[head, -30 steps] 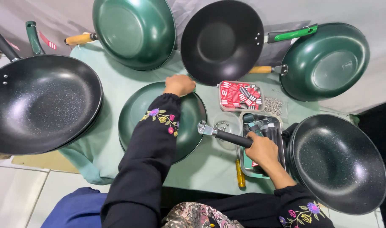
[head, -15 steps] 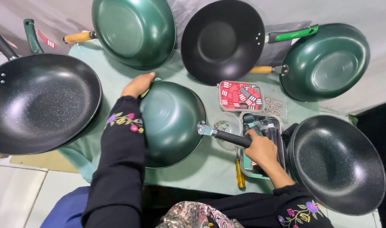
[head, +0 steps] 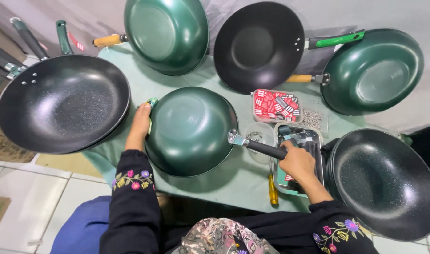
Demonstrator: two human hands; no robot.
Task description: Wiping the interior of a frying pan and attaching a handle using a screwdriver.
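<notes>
A green wok [head: 189,129] is turned so its rounded underside faces up, tilted over the table's middle. My right hand [head: 297,162] grips its black handle [head: 266,149] at the right. My left hand [head: 139,126] rests flat against the wok's left rim, where a small green piece shows at my fingertips. Both arms wear black sleeves with embroidered flowers.
Several other woks ring the pale green table [head: 233,183]: a black one [head: 64,103] at left, a green one [head: 165,33] and a black one [head: 259,44] at back, a green one [head: 372,73] and a black one [head: 384,181] at right. A red-filled box [head: 277,106], a metal tray [head: 313,141] and a yellow screwdriver [head: 273,188] lie near my right hand.
The wok has been flipped from lying open side up to underside up. My left hand slid from its far rim around to its left rim. My right hand kept the handle.
</notes>
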